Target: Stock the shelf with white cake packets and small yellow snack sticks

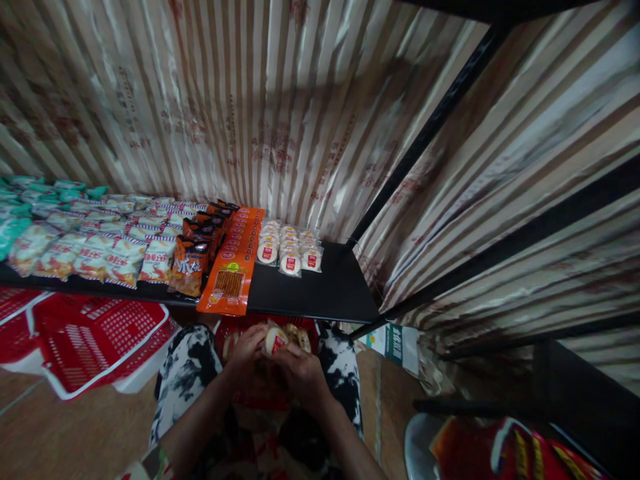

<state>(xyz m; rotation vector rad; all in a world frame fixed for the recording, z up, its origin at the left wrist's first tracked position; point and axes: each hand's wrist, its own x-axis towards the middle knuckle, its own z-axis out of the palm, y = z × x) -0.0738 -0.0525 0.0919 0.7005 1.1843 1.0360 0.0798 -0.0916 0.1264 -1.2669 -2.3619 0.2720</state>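
Over my lap, my left hand (pixel 247 347) and my right hand (pixel 303 375) both hold one round white pastry (pixel 275 341) in a clear wrapper with a red label. My fingers are closed on its two sides. Under them, between my knees, sits a red basket (pixel 225 327) with more wrapped round items (pixel 299 335) inside, partly covered by my hands. On the black shelf (pixel 320 293) just ahead, similar wrapped pastries (pixel 290 261) lie in three short overlapping rows. Left of these rests a long orange snack packet (pixel 231 273).
Dark orange snack bags (pixel 189 267), white snack bags (pixel 123 259) and green bags (pixel 15 230) fill the shelf's left. Red baskets (pixel 100 340) stand on the floor at left. A black frame post (pixel 430 133) slants at right. A bin with red packages (pixel 470 447) sits lower right.
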